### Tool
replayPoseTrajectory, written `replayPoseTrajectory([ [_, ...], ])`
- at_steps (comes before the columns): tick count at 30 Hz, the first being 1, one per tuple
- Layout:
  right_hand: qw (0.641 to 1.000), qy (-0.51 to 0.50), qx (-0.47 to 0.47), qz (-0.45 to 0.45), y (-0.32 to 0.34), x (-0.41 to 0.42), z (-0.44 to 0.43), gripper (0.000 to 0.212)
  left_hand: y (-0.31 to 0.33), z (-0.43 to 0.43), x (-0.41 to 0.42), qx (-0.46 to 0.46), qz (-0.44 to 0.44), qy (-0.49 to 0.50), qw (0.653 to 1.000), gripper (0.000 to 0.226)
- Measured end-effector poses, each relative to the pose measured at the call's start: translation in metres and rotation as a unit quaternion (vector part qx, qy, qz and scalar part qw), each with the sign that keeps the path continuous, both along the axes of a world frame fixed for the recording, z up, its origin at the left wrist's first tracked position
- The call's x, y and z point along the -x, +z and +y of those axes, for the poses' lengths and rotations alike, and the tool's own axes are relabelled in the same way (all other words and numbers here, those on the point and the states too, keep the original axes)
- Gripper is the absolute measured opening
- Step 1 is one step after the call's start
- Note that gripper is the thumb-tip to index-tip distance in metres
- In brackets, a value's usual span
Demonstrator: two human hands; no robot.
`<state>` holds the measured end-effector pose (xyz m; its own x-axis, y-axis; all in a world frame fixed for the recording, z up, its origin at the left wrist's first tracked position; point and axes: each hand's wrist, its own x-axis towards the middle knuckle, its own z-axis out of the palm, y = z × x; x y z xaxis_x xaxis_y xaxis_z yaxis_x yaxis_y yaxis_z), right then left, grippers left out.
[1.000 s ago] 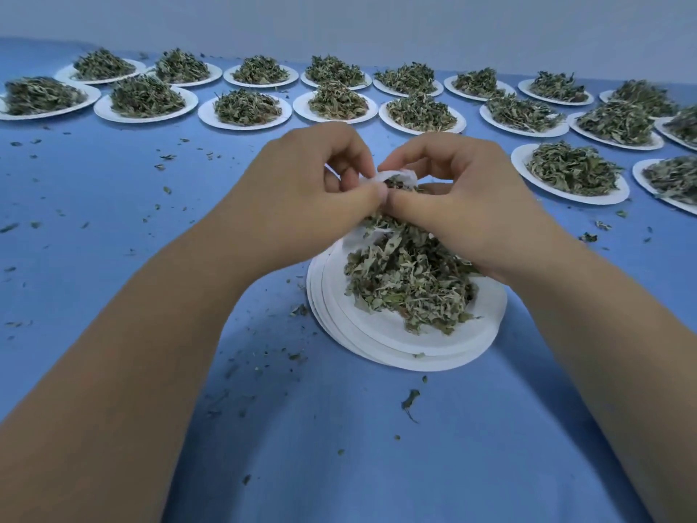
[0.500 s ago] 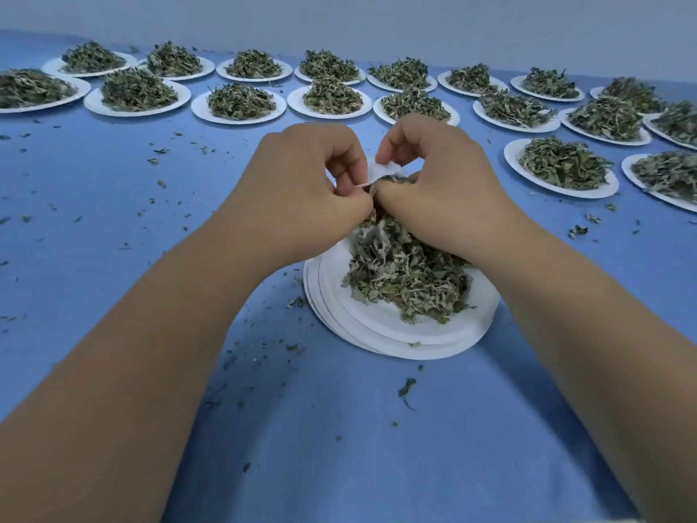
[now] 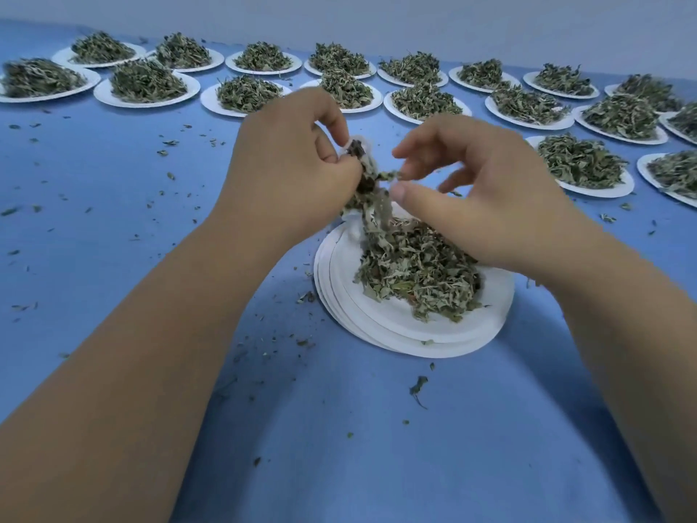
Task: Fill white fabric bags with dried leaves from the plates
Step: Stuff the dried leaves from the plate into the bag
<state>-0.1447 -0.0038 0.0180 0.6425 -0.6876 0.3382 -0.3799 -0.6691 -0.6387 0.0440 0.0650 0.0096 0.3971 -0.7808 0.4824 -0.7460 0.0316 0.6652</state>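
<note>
A stack of white paper plates (image 3: 396,326) lies on the blue cloth in front of me, with a heap of dried leaves (image 3: 418,273) on the top plate. My left hand (image 3: 286,171) pinches the mouth of a small white fabric bag (image 3: 356,142) above the heap; most of the bag is hidden behind that hand. Leaves spill from the bag's mouth and trail down to the heap. My right hand (image 3: 475,198) hovers just right of the bag with thumb and fingers spread, pinching a few leaf bits at the fingertips.
Two rows of white plates heaped with dried leaves (image 3: 245,94) run across the far side of the table, with more plates (image 3: 582,166) at the right. Leaf crumbs (image 3: 418,388) are scattered over the blue cloth (image 3: 113,220).
My right hand has let go of the bag's mouth and drawn away to the right, fingers spreading. The bag now hangs from my left hand alone, with leaves trailing down.
</note>
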Motion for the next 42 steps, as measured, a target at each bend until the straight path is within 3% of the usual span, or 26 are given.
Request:
replayPoseTrajectory([
  [4, 0.973, 0.066, 0.048, 0.216, -0.008, 0.021, 0.009, 0.064, 0.009, 0.002, -0.011, 0.055, 0.023, 0.023, 0.998, 0.018],
  [6, 0.962, 0.084, 0.086, 0.244, -0.021, 0.019, 0.016, 0.075, 0.012, 0.005, -0.009, 0.071, 0.01, 0.028, 0.997, 0.02],
  [9, 0.967, 0.085, 0.126, 0.207, -0.03, 0.014, 0.021, 0.063, 0.014, 0.009, -0.003, 0.055, -0.025, 0.015, 0.998, 0.019],
  [14, 0.978, 0.084, 0.103, 0.158, -0.03, 0.009, 0.022, 0.027, 0.01, 0.008, 0.007, -0.057, -0.044, -0.04, 0.997, 0.017],
  [19, 0.984, 0.041, 0.092, 0.148, -0.021, 0.017, 0.024, 0.033, 0.013, 0.009, 0.012, -0.116, 0.025, -0.1, 0.988, 0.014],
  [23, 0.977, 0.04, 0.089, 0.191, -0.02, 0.032, 0.026, 0.053, 0.026, 0.011, -0.008, -0.141, 0.078, -0.156, 0.975, 0.035],
  [25, 0.969, 0.056, 0.088, 0.224, -0.019, 0.038, 0.024, 0.066, 0.031, 0.014, -0.031, -0.186, -0.009, -0.219, 0.958, 0.064],
  [27, 0.961, 0.068, 0.096, 0.25, -0.019, 0.039, 0.019, 0.073, 0.034, 0.014, -0.047, -0.289, -0.107, -0.254, 0.917, 0.091],
  [30, 0.97, 0.072, 0.082, 0.216, -0.024, 0.033, 0.016, 0.058, 0.022, 0.004, -0.049, -0.365, -0.141, -0.287, 0.874, 0.103],
  [34, 0.984, 0.04, 0.092, 0.15, -0.029, 0.024, 0.016, 0.031, -0.001, -0.007, -0.041, -0.328, -0.118, -0.286, 0.893, 0.086],
  [42, 0.999, -0.003, 0.028, 0.042, -0.012, 0.041, 0.01, 0.022, -0.008, -0.006, -0.042, -0.227, -0.1, -0.21, 0.946, 0.055],
])
